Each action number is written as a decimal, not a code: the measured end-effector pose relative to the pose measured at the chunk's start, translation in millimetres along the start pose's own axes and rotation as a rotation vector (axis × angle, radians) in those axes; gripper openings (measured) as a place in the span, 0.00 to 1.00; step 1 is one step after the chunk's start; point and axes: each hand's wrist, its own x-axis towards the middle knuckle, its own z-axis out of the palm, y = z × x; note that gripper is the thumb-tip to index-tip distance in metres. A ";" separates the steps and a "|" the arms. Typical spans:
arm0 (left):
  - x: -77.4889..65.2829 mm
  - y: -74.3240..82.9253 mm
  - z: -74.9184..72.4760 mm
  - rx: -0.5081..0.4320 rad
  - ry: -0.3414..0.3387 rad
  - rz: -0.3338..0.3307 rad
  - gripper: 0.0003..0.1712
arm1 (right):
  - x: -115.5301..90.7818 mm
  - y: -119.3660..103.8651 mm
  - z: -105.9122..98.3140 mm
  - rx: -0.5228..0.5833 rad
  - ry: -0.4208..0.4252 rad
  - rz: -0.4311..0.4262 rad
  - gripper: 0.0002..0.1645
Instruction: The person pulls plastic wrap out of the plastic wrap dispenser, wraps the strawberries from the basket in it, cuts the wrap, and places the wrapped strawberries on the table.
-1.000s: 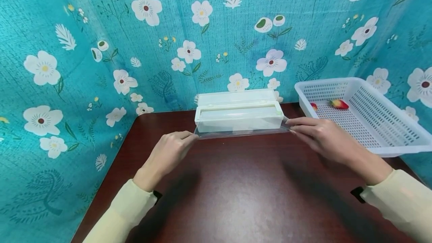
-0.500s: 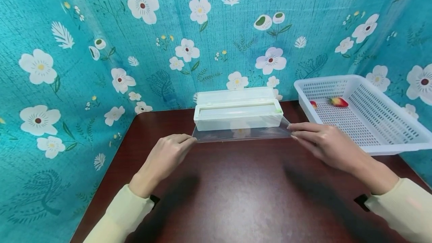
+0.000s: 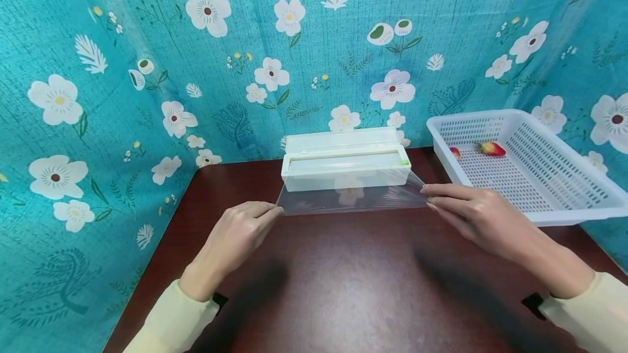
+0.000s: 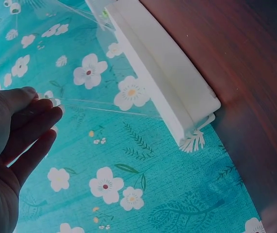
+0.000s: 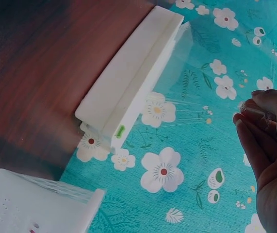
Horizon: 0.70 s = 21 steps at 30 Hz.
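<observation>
A sheet of clear plastic wrap (image 3: 324, 200) stretches forward from a white wrap dispenser box (image 3: 319, 181), whose lid (image 3: 343, 138) stands raised at the back. At the sheet's left corner, my left hand (image 3: 240, 236) pinches the film between thumb and fingers. The opposite corner is pinched by my right hand (image 3: 490, 222), where the film gathers into creases. In the left wrist view, the thumb and index finger of the left hand (image 4: 17, 126) meet on the film's edge. Bunched film shows at the fingertips of the right hand (image 5: 269, 141) in the right wrist view.
A white perforated plastic basket (image 3: 579, 217) stands at the right, near the right hand. Inside it lie a red and yellow strawberry (image 3: 492, 148) and part of another red one (image 3: 455, 152). A flowered teal curtain (image 3: 314, 70) hangs behind the dark wooden table (image 3: 343, 282).
Both hands have drawn toward the person and slightly apart, pulling more film out of the dispenser. The stretch of film in front of the box is longer. The box stays in place.
</observation>
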 end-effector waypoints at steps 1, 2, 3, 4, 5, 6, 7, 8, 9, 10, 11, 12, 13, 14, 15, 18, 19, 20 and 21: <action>-0.7 0.7 -0.5 -0.002 0.002 0.002 0.23 | -0.2 -1.0 -0.5 -0.001 0.004 -0.002 0.38; -1.4 1.3 -1.0 -0.004 0.005 0.003 0.22 | -0.5 -2.0 -1.1 -0.001 0.007 -0.002 0.38; -2.0 2.0 -1.6 -0.007 0.007 0.002 0.22 | -0.7 -3.0 -1.7 -0.002 0.008 -0.001 0.38; -2.6 2.5 -2.2 -0.009 0.008 0.001 0.23 | -1.1 -4.0 -2.3 -0.003 0.008 0.000 0.38; -3.2 3.0 -2.7 -0.010 0.009 0.000 0.23 | -1.6 -4.9 -2.9 -0.004 0.009 -0.002 0.38; -3.8 3.5 -3.3 -0.011 0.009 -0.002 0.23 | -2.1 -5.8 -3.4 -0.005 0.009 -0.003 0.38; -4.2 4.1 -3.7 -0.011 0.008 -0.004 0.23 | -2.9 -6.7 -4.1 -0.009 0.008 0.000 0.39; -4.7 4.7 -4.0 -0.012 0.008 -0.006 0.23 | -3.8 -7.4 -4.7 -0.014 0.006 0.004 0.39; -5.1 5.3 -4.1 -0.013 0.007 -0.009 0.24 | -4.8 -8.1 -5.1 -0.015 0.004 0.006 0.39; -5.6 5.9 -4.1 -0.015 0.006 -0.012 0.24 | -5.8 -8.8 -5.2 -0.013 0.002 0.008 0.39; -6.2 6.6 -3.9 -0.017 0.005 -0.015 0.24 | -6.9 -9.4 -5.1 -0.012 -0.003 0.010 0.40; -6.9 7.1 -3.3 -0.021 0.004 -0.017 0.24 | -7.9 -10.1 -4.7 -0.008 -0.008 0.010 0.39; -7.8 7.7 -2.9 -0.025 0.003 -0.018 0.24 | -9.1 -10.8 -4.1 -0.005 -0.013 0.009 0.39; -8.8 8.2 -2.2 -0.030 0.003 -0.017 0.24 | -10.4 -11.5 -3.4 0.001 -0.019 0.005 0.39; -10.1 8.8 -1.7 -0.034 0.001 -0.015 0.24 | -11.7 -12.4 -2.7 0.003 -0.025 0.002 0.38; -14.0 10.4 -0.5 -0.045 -0.005 -0.004 0.23 | -15.7 -15.6 -1.0 -0.004 -0.046 0.001 0.38; -15.1 11.0 -0.6 -0.047 -0.006 -0.002 0.23 | -17.1 -16.9 -1.0 -0.009 -0.055 0.006 0.38; -16.0 11.5 -0.6 -0.049 -0.006 0.003 0.23 | -18.2 -18.4 -1.1 -0.017 -0.064 0.015 0.39; -16.7 12.0 -1.0 -0.051 -0.005 0.007 0.23 | -19.2 -20.0 -1.3 -0.025 -0.071 0.024 0.39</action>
